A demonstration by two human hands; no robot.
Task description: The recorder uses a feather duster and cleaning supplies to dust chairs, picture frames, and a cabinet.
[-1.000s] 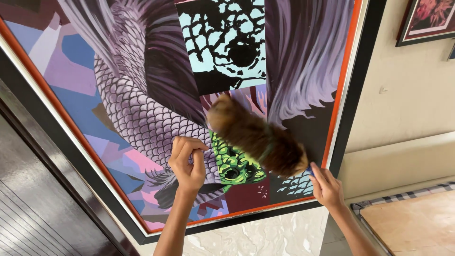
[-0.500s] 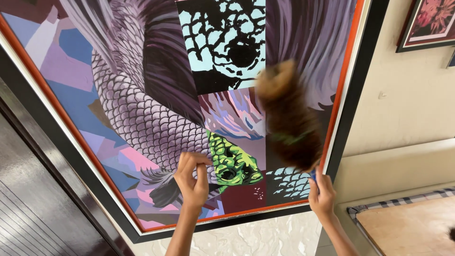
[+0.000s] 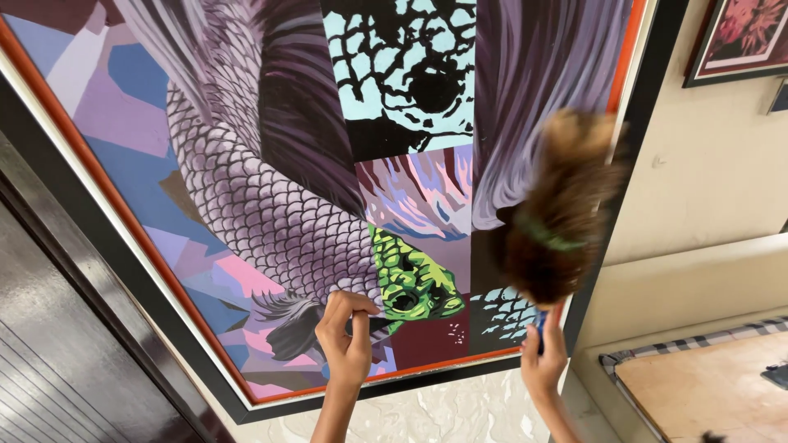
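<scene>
Brown feather duster, one, blurred, lies against one framed fish painting; right hand grips its handle. Left hand rests curled, holding nothing, on the canvas. Cream wall; second picture hangs there.

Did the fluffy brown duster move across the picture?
Yes. The duster has swung right, from beside the green fish head to the painting's black frame on the right edge.
</scene>
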